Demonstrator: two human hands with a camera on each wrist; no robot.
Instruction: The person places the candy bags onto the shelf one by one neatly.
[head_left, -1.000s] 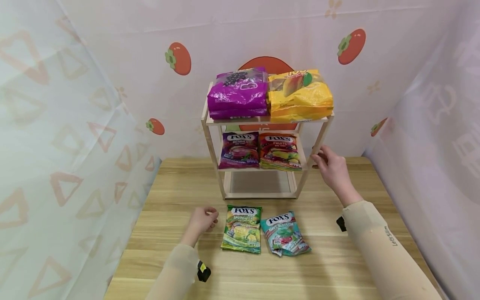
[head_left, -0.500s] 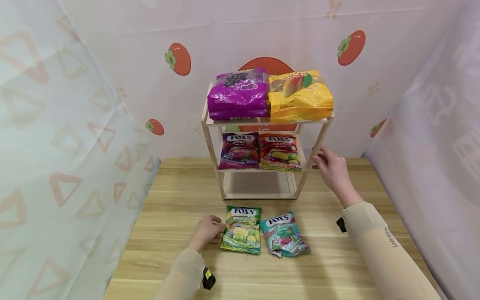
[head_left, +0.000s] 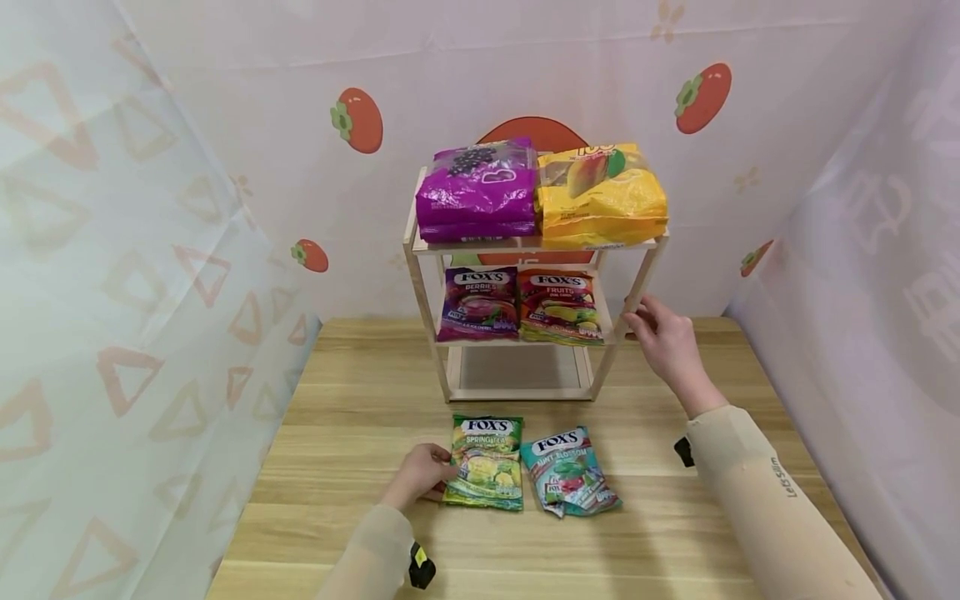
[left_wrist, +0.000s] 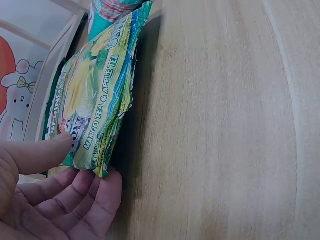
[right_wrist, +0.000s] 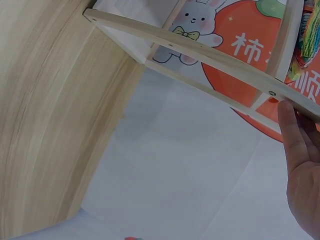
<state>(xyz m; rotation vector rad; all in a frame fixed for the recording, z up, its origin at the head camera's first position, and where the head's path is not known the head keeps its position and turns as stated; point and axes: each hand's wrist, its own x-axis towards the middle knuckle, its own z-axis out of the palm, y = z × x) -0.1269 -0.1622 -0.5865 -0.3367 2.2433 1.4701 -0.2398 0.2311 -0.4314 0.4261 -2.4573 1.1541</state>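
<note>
At the left side edge of a green FOX'S Spring Tea candy bag (head_left: pixel 484 467) is my left hand (head_left: pixel 422 475). In the left wrist view its thumb lies on the bag's printed face, with the fingers under the edge, pinching it. The bag lies on the table before a small wooden shelf rack (head_left: pixel 450 393). My right hand (head_left: pixel 666 337) holds the rack's right front post at middle-shelf height, its thumb against the wood in the right wrist view; the other fingers are partly hidden. A teal FOX'S Mint Blossom candy bag (head_left: pixel 570 473) lies right of the green one.
On the top shelf sit a purple candy bag (head_left: pixel 477 196) and a yellow candy bag (head_left: pixel 603 200). The middle shelf holds a FOX'S Berries bag (head_left: pixel 480 308) and a FOX'S Fruits bag (head_left: pixel 558 308). Printed cloth walls (head_left: pixel 247 50) surround the wooden table (head_left: pixel 352 375).
My left hand has moved right and slightly down from beside the green candy bag to its left edge, and now pinches it. The right hand stays at the rack's post.
</note>
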